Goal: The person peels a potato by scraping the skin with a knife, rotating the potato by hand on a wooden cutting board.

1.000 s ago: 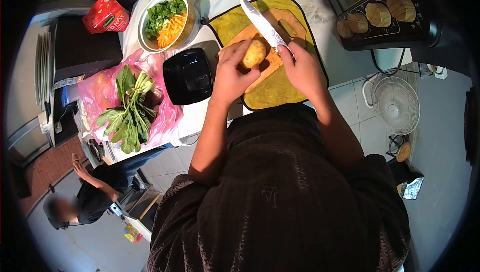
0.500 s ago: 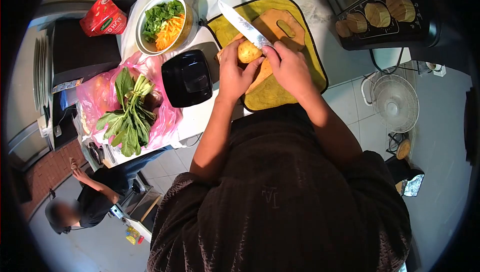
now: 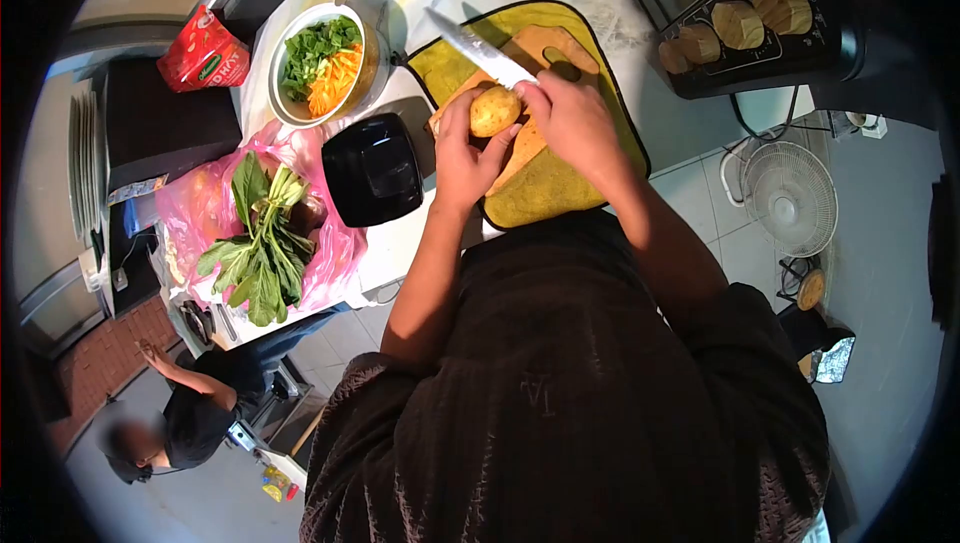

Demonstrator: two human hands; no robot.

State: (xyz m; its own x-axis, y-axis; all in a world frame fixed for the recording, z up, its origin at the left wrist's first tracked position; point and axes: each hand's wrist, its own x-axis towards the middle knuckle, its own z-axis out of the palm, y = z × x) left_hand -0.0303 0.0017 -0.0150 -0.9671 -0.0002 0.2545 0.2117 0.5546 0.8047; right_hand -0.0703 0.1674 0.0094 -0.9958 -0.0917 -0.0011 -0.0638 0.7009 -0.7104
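Note:
My left hand [image 3: 465,155] is closed around a yellow-skinned potato [image 3: 495,112], thumb on one side and fingers on the other. In my right hand [image 3: 572,123] is a kitchen knife [image 3: 482,51], its handle hidden in the grip. The blade points up and left, just beyond the potato. Both hands are over a wooden cutting board [image 3: 530,149] with an oval handle hole. Under the board lies a yellow-green cloth mat [image 3: 540,201] with a dark border. A black square bowl [image 3: 372,169] stands to the left of my left hand.
A white bowl [image 3: 277,95] holds chopped greens and orange strips. Leafy greens [image 3: 258,243] lie on a pink plastic bag [image 3: 345,248]. A black appliance with wooden knobs [image 3: 760,23] is at right, a fan [image 3: 785,201] below. Another person [image 3: 200,393] is at lower left.
The knife has lifted slightly off the potato, and more of the potato shows. My right hand has shifted a little. The other person's raised hand has moved. The whole view has tilted slightly.

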